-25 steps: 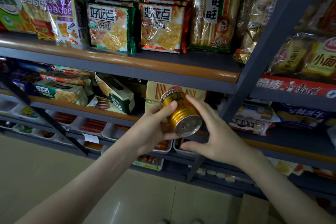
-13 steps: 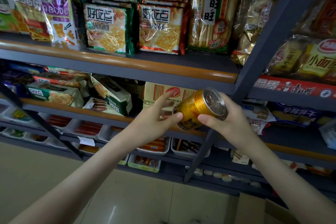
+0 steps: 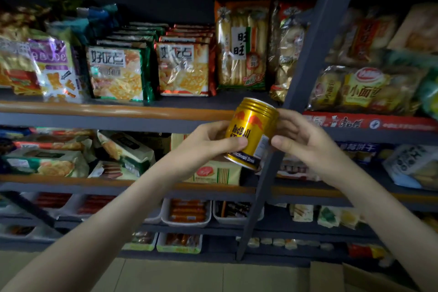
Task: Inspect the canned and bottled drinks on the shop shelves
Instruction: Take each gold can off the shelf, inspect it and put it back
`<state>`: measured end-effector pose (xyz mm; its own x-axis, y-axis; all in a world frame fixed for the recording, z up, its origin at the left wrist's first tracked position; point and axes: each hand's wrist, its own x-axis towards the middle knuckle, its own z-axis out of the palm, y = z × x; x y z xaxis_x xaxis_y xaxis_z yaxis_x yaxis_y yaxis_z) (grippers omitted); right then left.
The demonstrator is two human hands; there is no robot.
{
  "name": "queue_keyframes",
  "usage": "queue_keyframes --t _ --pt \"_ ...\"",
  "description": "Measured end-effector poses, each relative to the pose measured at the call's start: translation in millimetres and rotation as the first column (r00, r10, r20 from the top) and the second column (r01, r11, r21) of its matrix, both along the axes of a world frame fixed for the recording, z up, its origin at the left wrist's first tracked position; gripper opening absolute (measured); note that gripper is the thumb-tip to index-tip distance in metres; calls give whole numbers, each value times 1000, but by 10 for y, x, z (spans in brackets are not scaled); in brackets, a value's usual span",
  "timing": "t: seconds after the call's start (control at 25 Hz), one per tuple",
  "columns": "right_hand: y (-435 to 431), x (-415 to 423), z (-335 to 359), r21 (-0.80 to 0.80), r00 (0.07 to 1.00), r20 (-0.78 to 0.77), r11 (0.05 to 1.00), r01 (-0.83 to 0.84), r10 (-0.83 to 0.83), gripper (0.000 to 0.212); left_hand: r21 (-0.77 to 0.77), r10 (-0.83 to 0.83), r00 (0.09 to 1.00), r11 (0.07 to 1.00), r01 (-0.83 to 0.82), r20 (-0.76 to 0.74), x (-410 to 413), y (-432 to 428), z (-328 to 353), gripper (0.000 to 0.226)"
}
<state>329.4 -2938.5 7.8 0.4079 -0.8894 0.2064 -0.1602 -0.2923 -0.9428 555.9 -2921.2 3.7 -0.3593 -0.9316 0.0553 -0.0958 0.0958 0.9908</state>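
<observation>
Shop shelves [image 3: 113, 111] packed with snack bags [image 3: 118, 73]; gold can [image 3: 252, 133] held up before them.
The can is gripped tilted between left hand [image 3: 203, 147] and right hand [image 3: 305, 147], partly hiding a dark upright post [image 3: 308, 73]; right-side packets are blurred.

The gold can [image 3: 251, 133] I hold at the centre of the frame reads "RedBull" in dark letters, with "Functional Drink" on the dark band near its bottom rim. On the upper shelf, left of centre, two snack bags side by side, one green-edged [image 3: 118, 73] and one red-edged [image 3: 183, 69], each carry the large characters "好吃点". To their right, a tall rice cracker pack [image 3: 241, 47] shows "旺旺" on a white label. At the right of the frame, a yellow bread bag [image 3: 365, 90] reads "小面包". The purple bag's lettering at far left and the red shelf strip's print are too blurred to read.
</observation>
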Motion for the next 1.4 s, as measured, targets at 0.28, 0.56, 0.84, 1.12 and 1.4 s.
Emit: queue_keyframes --t 0.28,0.56,0.84,1.12,1.4 --pt "-94 -728 1487 -383 962 -272 919 -95 -14 55 -447 -8 994 893 54 104 -670 -197 1107 54" --pt "-325 -1521 2899 -583 935 -351 771 -256 45 64 -869 313 938 495 -28 148 -1522 -465 2243 58" --pt "-1090 -1628 3395 -619 927 -376 747 -241 -12 36 -986 822 564 -149 74 -82 -1571 -1035 2290 53" --pt "-1671 -1430 3509 -623 746 -600 755 -207 -290 47 -910 933 360 -161 381 -14 -1406 -1199 2226 48" --pt "-1818 -1232 3498 -528 479 -800 803 -277 -361 61 -893 927 375 -173 414 -6 -1319 -1233 2208 47"
